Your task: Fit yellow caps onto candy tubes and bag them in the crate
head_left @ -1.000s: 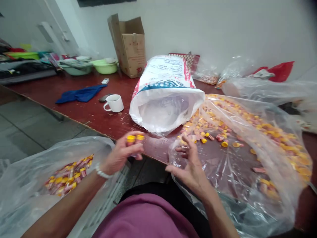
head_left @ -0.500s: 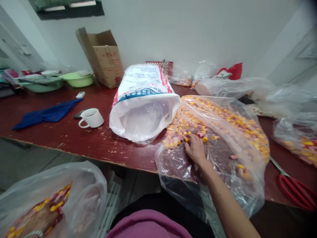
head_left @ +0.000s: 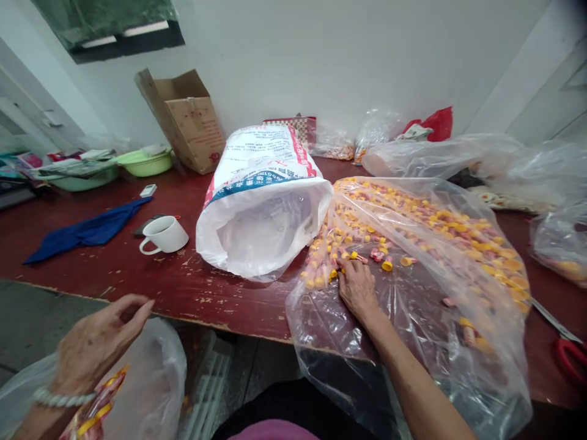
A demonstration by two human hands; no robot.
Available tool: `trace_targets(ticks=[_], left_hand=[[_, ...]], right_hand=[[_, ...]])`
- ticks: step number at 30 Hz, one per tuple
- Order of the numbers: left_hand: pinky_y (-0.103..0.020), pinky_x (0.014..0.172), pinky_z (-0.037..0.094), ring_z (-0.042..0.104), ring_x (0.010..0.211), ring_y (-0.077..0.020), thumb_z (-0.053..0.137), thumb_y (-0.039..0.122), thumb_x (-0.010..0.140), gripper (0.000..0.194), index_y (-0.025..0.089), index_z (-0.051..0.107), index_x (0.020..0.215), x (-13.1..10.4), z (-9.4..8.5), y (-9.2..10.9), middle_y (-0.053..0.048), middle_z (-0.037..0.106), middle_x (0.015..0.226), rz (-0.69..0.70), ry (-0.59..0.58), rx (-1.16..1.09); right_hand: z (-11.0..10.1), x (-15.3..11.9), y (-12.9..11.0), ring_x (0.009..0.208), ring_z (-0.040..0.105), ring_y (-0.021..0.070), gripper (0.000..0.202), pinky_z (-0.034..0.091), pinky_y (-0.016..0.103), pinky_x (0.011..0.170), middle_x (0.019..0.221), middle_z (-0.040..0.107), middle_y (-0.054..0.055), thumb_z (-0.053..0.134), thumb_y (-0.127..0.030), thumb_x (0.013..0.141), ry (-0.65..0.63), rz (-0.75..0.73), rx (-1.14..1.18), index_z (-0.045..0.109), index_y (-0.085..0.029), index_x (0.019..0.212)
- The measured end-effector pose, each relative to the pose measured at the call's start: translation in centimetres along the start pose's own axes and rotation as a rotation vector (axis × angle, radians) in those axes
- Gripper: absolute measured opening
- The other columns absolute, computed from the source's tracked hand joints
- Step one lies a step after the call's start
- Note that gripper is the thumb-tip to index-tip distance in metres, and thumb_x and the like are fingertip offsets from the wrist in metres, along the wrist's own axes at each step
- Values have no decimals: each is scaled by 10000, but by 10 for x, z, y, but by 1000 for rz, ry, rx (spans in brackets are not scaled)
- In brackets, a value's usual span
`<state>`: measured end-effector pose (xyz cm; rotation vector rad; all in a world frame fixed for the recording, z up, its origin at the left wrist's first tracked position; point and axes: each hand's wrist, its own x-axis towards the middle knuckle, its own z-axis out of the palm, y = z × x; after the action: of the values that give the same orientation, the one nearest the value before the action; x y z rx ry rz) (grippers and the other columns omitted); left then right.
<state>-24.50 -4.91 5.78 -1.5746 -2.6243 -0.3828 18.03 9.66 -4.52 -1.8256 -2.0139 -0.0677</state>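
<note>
My right hand point(head_left: 358, 287) rests in the mouth of a big clear plastic bag point(head_left: 330, 315). Its curled fingers close on small yellow-capped pieces point(head_left: 334, 275) with pinkish-red bodies; the fingertips are partly hidden. More of these pieces lie heaped behind it and along the bag's right side. My left hand point(head_left: 98, 342), with a beaded bracelet at the wrist, is raised at the lower left over another clear bag point(head_left: 153, 373). Its fingers are loosely bent, a gap shows beside the thumb, and I see nothing between them. Below that wrist are more yellow-and-red pieces point(head_left: 98, 406).
An open white printed sack point(head_left: 257, 269) lies on the dark red table, mouth towards me. Left of it stand a white mug point(head_left: 170, 237), a blue cloth point(head_left: 87, 232) and a cardboard box point(head_left: 195, 131). Red-handled scissors point(head_left: 571, 360) lie at the right edge.
My left hand has risen out of the bag at the lower left. My right hand stays among the pieces and has shifted only slightly. The view has tilted a little.
</note>
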Motion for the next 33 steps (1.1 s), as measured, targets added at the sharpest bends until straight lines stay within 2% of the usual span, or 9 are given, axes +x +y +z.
trace_targets(ticks=[2,5,8,11,16,20,24,29,33], left_hand=[[-280,635,442,623,706,-190,468,451,823,255,274,633,904,17,7,54,25,692,838,280,108,-61],[-300,805,452,600,908,-205,393,219,865,285,178,614,1040,58,40,138,-74,657,1022,686,121,-121],[-351,927,409,474,1155,-236,363,-20,762,497,165,564,1178,111,85,208,-89,533,1296,817,21,16],[-407,926,403,385,1245,-276,429,-54,696,526,188,584,1137,154,122,252,-81,485,1358,824,-55,24],[-418,950,355,485,1134,-259,447,14,760,294,183,646,896,178,144,268,-102,659,1031,774,-125,-2],[-366,861,425,579,966,-220,480,163,841,214,143,604,1015,182,144,269,-102,648,988,600,-135,-33],[-378,810,483,604,901,-183,499,372,891,297,125,591,1028,189,149,291,-72,632,993,459,-182,-62],[-409,854,486,578,993,-203,528,341,882,297,145,572,1102,189,154,320,-87,590,1116,562,-213,-84],[-462,925,438,526,1088,-231,548,310,870,272,155,585,1090,191,155,319,-92,554,1188,702,-238,-58]], right_hand=[[1,-1,0,946,492,253,317,390,344,739,1087,570,85,474,-217,880,16,-11,-22,548,-238,1187],[5,-1,1,948,495,250,303,390,340,744,1068,578,98,451,-199,887,57,-25,-35,540,-199,1177],[11,-2,5,937,498,246,306,392,342,770,1053,587,116,453,-187,881,108,-24,-14,520,-137,1176],[17,-2,10,934,497,238,290,386,345,806,1036,592,121,437,-168,881,160,-43,40,519,-110,1153],[22,-1,13,918,499,219,236,380,333,807,1024,600,115,403,-157,891,204,-76,87,549,-118,1073],[20,-1,10,918,495,224,232,375,338,806,1025,597,106,424,-156,886,201,-66,76,561,-137,1072],[18,-1,9,903,491,222,229,381,338,801,1027,598,97,429,-147,882,184,-73,77,564,-143,1068],[17,-2,10,926,500,220,246,391,349,805,1030,596,103,400,-134,887,180,-93,82,548,-144,1083],[17,-1,11,929,504,221,246,394,352,803,1024,592,109,391,-132,885,154,-80,91,551,-147,1072]])
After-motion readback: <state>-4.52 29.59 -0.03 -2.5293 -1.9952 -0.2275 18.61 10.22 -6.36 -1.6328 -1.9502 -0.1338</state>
